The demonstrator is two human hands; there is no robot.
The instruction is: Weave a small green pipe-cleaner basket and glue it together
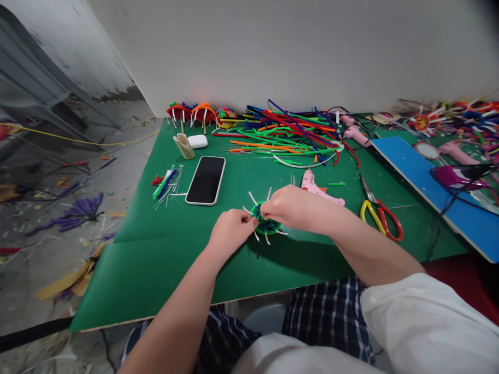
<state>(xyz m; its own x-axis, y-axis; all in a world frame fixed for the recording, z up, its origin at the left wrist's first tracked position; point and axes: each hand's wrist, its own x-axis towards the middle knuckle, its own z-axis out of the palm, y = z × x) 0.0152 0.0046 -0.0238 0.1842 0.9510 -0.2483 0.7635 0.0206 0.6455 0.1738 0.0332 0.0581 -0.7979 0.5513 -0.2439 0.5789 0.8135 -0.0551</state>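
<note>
Though round, disc with strips outward.

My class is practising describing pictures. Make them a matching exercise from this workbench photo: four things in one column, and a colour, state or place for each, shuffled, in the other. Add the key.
Things
1. Phone
2. Scissors
3. Glue gun nearest the hands
4. Small woven disc

Descriptions
A. Pink all along its body
B. At the left hand and right hand, with white strips sticking out around it
C. Lying flat, dark screen upward
D. One handle yellow, the other red

Right pairs: 1-C, 2-D, 3-A, 4-B
</note>
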